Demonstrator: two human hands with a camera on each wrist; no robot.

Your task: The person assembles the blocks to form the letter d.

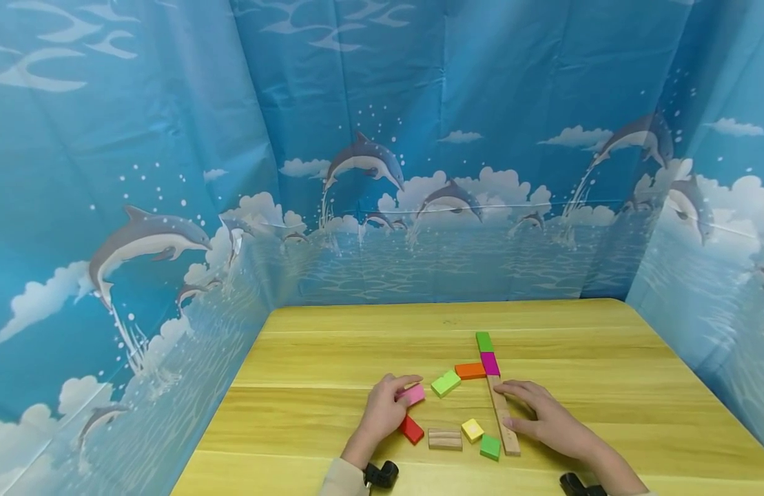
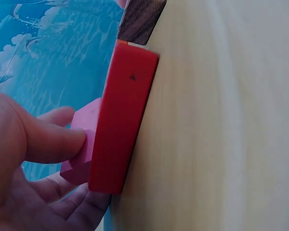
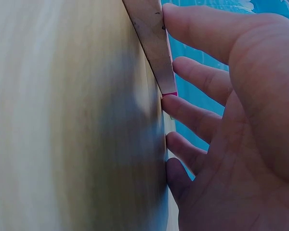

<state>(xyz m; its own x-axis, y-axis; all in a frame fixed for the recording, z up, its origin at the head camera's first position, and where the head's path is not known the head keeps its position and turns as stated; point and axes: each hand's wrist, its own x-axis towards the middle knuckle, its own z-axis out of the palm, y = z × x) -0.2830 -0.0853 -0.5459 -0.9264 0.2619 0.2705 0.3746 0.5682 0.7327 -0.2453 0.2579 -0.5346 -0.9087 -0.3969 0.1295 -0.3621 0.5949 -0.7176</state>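
Observation:
My left hand [image 1: 384, 408] pinches a pink block [image 1: 413, 394] between thumb and fingers; in the left wrist view the pink block [image 2: 82, 139] shows behind a red block [image 2: 124, 118]. That red block [image 1: 411, 430] lies on the table just below the hand. On the right, my right hand [image 1: 550, 421] has its fingers extended, thumb and fingertips at the side of a long plain wooden block [image 1: 503, 417]. The right wrist view shows the thumb against that wooden block [image 3: 154, 41] and the other fingertips near the tabletop. A magenta block [image 1: 490, 364] continues the line, with a green block [image 1: 483, 342] at its far end.
An orange block [image 1: 470, 371] extends left from the line, with a light green block [image 1: 446, 384] angled beside it. Nearer lie a brown striped block [image 1: 445, 439], a yellow block [image 1: 472, 430] and a small green block [image 1: 490, 447]. A dolphin-print curtain [image 1: 419, 262] surrounds the wooden table [image 1: 332, 324].

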